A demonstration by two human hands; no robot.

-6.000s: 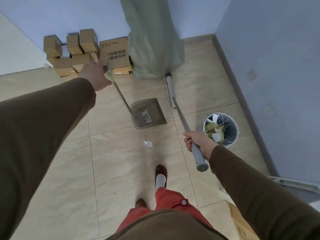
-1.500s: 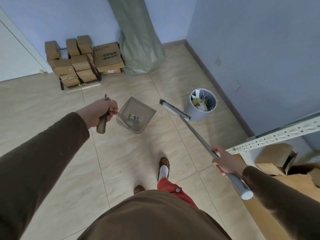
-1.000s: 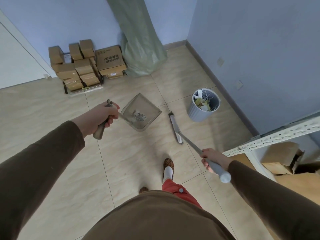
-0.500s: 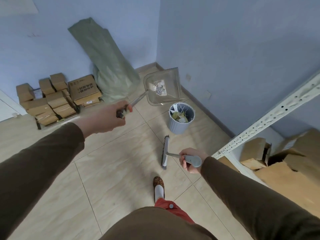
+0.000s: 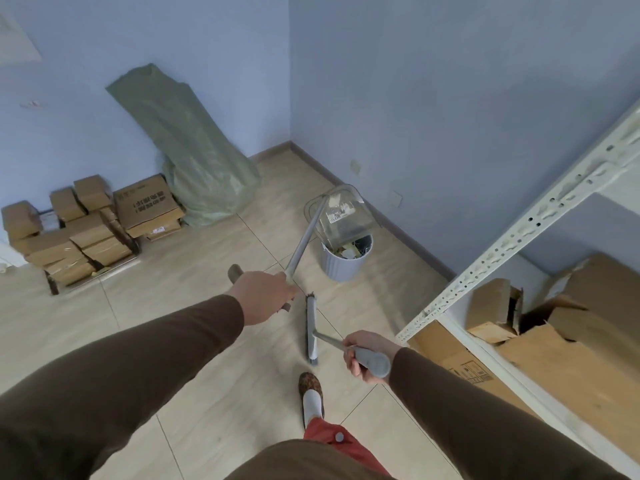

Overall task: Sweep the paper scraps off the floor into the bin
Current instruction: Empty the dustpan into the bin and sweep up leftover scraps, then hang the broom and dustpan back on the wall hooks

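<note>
Right now I'm tipping the dustpan steeply over the bin, left hand clenching its long handle so the paper scraps are sliding inside. My right hand is gripping the broom, parking its head on the floor, clear of the pour.

My sleeves are dark brown and my trousers red. The bin is pale blue-grey with ribbed sides, holding yellow and white paper scraps. Over the bin, the dustpan is clear with a white label. Nearer me than the bin, the broom is grey and my slipper spotted brown. The floor tiles are beige.
</note>
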